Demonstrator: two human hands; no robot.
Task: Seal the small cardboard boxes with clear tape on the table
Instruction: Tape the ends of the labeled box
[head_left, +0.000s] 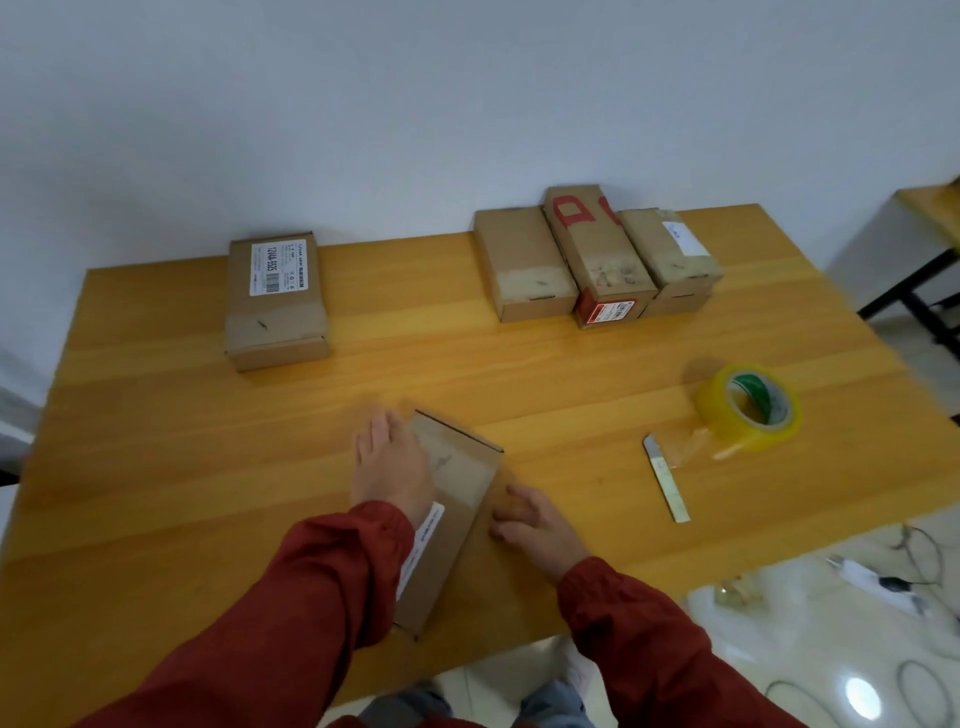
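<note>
Nearest, a cardboard box (462, 480) lies slantwise on the table (156, 467). Left hand (392, 467) lies flat on its top, grip released; right hand (530, 525) touches its right side, fingers relaxed, grasping nothing. Right of the box lie a blade (666, 478) and tape roll (710, 410).

the counter (156, 467) is smooth wood with visible grain and a soft sheen; the near box (460, 480) at its front edge and the far box (278, 325) by its back edge are matt brown cardboard, the far one bearing a white paper label (279, 267). by the right edge the tape roll (754, 442) is glossy, yellowish clear plastic, the blade (666, 478) beside it dull grey metal.
</note>
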